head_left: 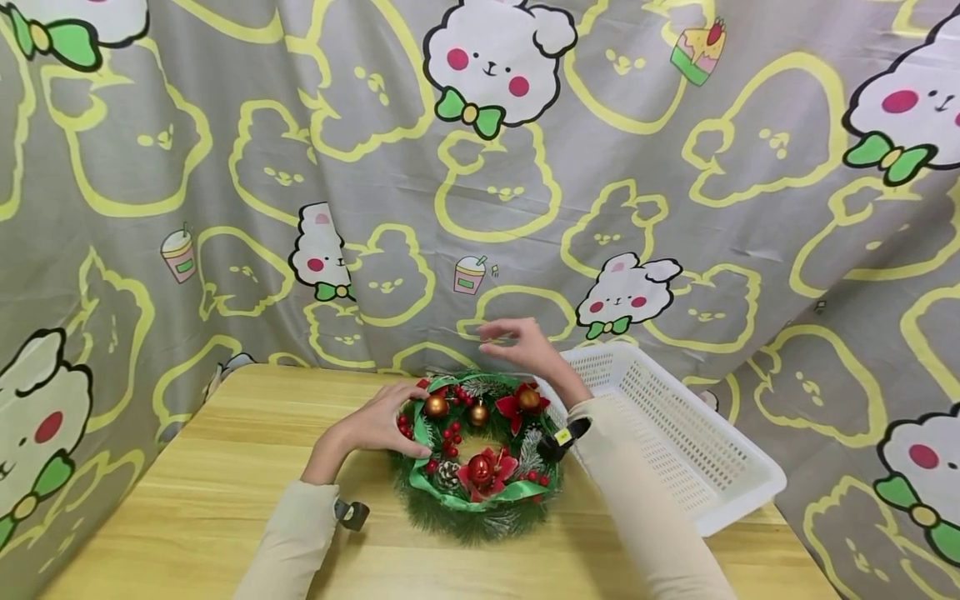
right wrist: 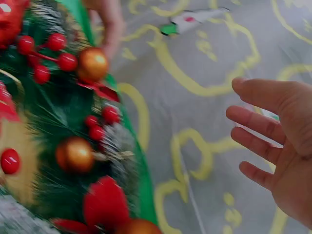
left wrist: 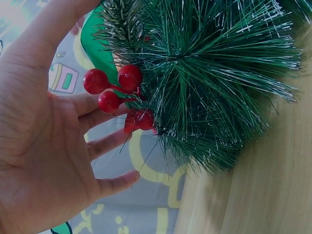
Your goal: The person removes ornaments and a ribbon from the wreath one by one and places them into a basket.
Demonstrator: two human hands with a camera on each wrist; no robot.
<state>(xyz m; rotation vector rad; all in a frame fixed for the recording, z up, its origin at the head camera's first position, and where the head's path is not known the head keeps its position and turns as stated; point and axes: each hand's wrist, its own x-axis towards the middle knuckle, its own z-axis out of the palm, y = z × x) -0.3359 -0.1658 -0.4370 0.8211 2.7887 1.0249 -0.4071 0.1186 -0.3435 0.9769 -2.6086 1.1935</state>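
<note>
Green wreath [head_left: 483, 473] lies on the wooden table [head_left: 247, 450], just beside the white basket [head_left: 675, 408]. Left hand [head_left: 382, 422]: grip wide, fingers spread at the wreath's left edge. Right hand [head_left: 528, 346]: grip wide, fingers parted, raised near the wreath's far right edge, apart from it.

The head view is bright and evenly lit, with soft shading on the bench [head_left: 202, 467] around the wreath [head_left: 487, 518] and small highlights on the gold baubles [head_left: 436, 406]; its wide lens stretches the curtain [head_left: 510, 225] toward the edges. The left wrist view is dimmer and cooler, with a washed-out glare in its upper left corner and glints on the red berries [left wrist: 130, 77]. In the right wrist view, also muted, the wreath looks blurred.
</note>
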